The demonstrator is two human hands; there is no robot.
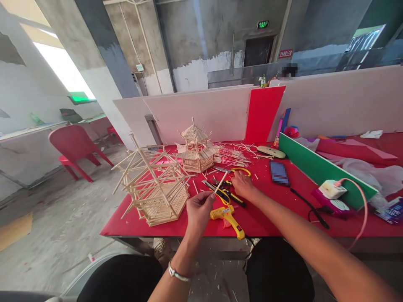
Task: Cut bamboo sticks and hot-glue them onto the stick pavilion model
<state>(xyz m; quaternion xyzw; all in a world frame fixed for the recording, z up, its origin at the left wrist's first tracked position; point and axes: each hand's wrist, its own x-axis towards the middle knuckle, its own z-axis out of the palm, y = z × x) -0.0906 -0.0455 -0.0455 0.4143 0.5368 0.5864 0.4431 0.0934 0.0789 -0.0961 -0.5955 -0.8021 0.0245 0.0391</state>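
My left hand (199,206) pinches a thin pale wooden stick (222,181), which points up and to the right. My right hand (242,184) is closed, fingers curled downward beside the yellow-handled scissors (247,170); what its fingertips grip, if anything, is hidden. Below the hands lies a yellow glue gun (229,216). A yellow-and-black utility knife (224,195) rests between the hands, by other dark tools. Left of my left hand stands an open hexagonal stick frame (163,205), with a roofed stick pavilion (197,155) behind it.
Loose sticks (234,156) lie beside the pavilion. To the right are a phone (279,173), a green board (324,176), a white charger (332,189) with a pink cable and clear plastic bags (371,172). Pale panels (201,113) line the red table's back. A red chair (75,144) stands left.
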